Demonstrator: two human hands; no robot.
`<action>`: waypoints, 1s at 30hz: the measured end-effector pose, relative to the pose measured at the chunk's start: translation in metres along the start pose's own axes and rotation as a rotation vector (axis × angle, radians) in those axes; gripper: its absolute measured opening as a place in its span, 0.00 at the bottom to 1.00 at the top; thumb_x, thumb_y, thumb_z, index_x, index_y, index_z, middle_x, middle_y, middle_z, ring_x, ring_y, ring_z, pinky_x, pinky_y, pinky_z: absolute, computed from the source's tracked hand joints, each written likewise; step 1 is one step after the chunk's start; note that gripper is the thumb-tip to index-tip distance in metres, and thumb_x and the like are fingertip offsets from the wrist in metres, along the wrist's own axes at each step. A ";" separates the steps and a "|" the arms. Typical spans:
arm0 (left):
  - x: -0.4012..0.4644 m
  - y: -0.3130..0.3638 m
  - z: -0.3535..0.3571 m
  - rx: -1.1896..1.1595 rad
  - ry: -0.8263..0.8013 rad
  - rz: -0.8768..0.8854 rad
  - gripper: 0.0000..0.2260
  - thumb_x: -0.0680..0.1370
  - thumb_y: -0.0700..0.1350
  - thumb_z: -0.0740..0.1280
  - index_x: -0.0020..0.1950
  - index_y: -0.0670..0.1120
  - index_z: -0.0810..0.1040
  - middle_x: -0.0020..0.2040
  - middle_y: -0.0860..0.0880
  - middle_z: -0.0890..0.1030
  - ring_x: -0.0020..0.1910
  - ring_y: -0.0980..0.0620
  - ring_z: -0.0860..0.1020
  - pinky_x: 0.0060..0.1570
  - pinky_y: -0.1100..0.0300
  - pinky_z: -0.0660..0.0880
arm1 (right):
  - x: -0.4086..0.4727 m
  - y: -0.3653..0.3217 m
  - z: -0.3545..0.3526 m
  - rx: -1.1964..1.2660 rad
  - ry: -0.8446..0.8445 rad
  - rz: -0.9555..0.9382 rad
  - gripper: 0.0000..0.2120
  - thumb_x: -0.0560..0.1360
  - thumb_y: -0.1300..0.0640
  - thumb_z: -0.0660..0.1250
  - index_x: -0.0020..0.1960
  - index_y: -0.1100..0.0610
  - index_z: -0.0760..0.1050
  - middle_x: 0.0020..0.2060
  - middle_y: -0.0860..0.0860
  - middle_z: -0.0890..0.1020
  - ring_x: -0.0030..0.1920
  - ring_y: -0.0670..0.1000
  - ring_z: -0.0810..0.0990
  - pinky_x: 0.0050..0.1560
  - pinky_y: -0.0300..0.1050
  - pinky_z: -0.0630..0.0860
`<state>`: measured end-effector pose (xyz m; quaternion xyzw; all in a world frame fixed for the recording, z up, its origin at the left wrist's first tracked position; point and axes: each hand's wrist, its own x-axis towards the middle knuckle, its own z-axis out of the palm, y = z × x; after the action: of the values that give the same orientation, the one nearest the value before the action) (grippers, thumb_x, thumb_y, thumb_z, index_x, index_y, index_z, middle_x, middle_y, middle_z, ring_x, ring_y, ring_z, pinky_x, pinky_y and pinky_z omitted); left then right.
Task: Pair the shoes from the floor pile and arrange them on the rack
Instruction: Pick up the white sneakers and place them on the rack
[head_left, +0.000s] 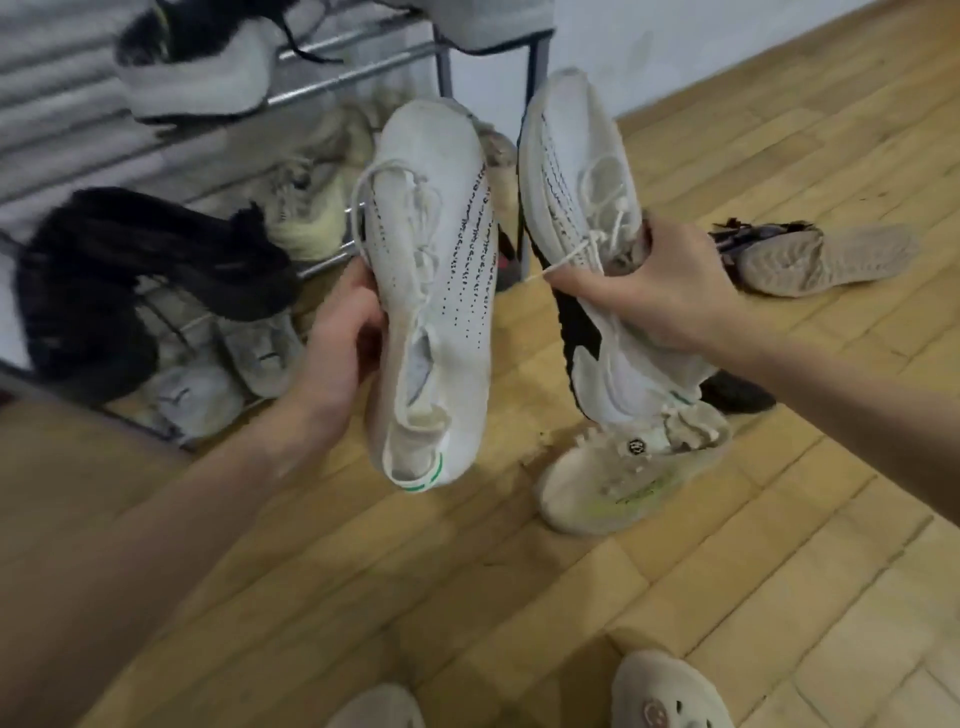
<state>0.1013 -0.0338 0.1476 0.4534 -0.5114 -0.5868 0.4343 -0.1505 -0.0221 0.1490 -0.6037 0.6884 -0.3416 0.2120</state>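
Bare wooden floor (363, 597) open in front of rack (363, 67). Lower rack shelf crowded: black shoe (130, 270), grey shoes (249, 343), yellowish shoe (311, 218). Upper shelf carries grey-white sneaker (192, 73) at left end. Beige shoe (623, 478), upturned shoe (810, 260) lie on floor beside rack's right end.

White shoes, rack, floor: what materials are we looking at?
White shoes: soft matte knit fabric by the look, since the collars sag and crease where each hand grips; woven laces. Rack: thin grey tubes with a dull sheen, probably metal. Floor: yellowish wood-look blocks with grain, slight gloss; real wood or laminate, cannot tell.
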 end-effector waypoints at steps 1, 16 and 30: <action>-0.007 0.009 -0.015 0.010 0.032 0.006 0.19 0.67 0.39 0.56 0.54 0.44 0.78 0.51 0.41 0.77 0.54 0.41 0.74 0.64 0.38 0.67 | -0.001 -0.018 0.003 0.032 -0.017 -0.040 0.24 0.60 0.31 0.73 0.47 0.45 0.76 0.39 0.41 0.82 0.39 0.36 0.80 0.38 0.36 0.79; -0.058 0.102 -0.173 -0.057 0.433 0.112 0.11 0.71 0.41 0.57 0.44 0.50 0.79 0.41 0.51 0.82 0.45 0.52 0.82 0.47 0.59 0.78 | 0.021 -0.204 0.046 -0.115 -0.153 -0.419 0.37 0.61 0.28 0.70 0.58 0.54 0.72 0.48 0.45 0.78 0.46 0.47 0.77 0.39 0.41 0.71; 0.009 0.171 -0.226 0.126 0.643 -0.009 0.14 0.80 0.49 0.57 0.60 0.46 0.76 0.47 0.49 0.81 0.43 0.54 0.78 0.33 0.62 0.72 | 0.092 -0.358 0.121 -0.112 -0.410 -0.420 0.18 0.73 0.37 0.67 0.42 0.53 0.73 0.38 0.48 0.76 0.38 0.48 0.75 0.33 0.39 0.68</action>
<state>0.3280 -0.1065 0.3020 0.6435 -0.3815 -0.3827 0.5422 0.1641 -0.1513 0.3381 -0.7999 0.5092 -0.2107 0.2376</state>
